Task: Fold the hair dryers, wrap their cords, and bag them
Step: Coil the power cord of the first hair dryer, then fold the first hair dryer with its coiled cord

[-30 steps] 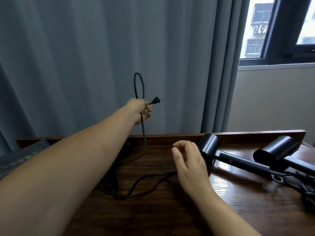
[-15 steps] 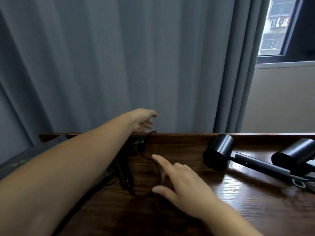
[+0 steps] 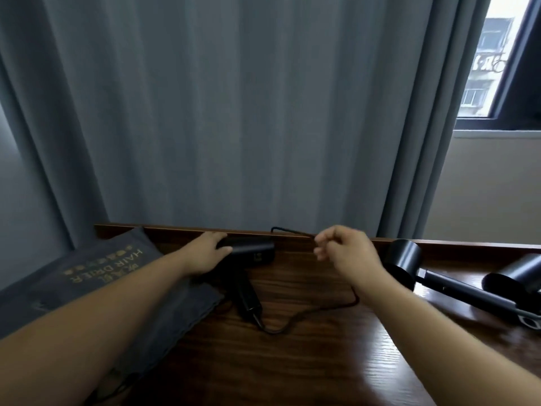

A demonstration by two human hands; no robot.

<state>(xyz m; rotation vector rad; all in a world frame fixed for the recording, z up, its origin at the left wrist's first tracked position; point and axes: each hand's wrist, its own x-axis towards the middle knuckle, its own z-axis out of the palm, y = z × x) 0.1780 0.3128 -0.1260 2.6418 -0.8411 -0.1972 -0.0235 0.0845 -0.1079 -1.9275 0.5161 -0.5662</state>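
Observation:
A black hair dryer (image 3: 254,255) lies at the back of the wooden table (image 3: 292,364), its handle unfolded and pointing toward me. My left hand (image 3: 206,254) grips the rear of its barrel. The dryer's black cord (image 3: 295,319) leaves the handle's end, curves right, runs up under my right hand (image 3: 344,253) and lies along the table's back rim. My right hand hovers with curled fingers and pinches that cord near the rim. A grey drawstring bag (image 3: 117,268) lettered "HAIR DRIER" lies flat at the left, partly under my left forearm.
Two more black hair dryers lie at the right with handles unfolded, one (image 3: 409,260) close to my right wrist and another (image 3: 521,278) at the frame's edge. A raised wooden rim (image 3: 175,230) bounds the table's back, with a grey curtain (image 3: 234,112) behind.
My left hand let go of the raised cord and plug and came down onto the dryer's barrel. My right hand rose from the tabletop to the cord. The view swung left, showing the bag.

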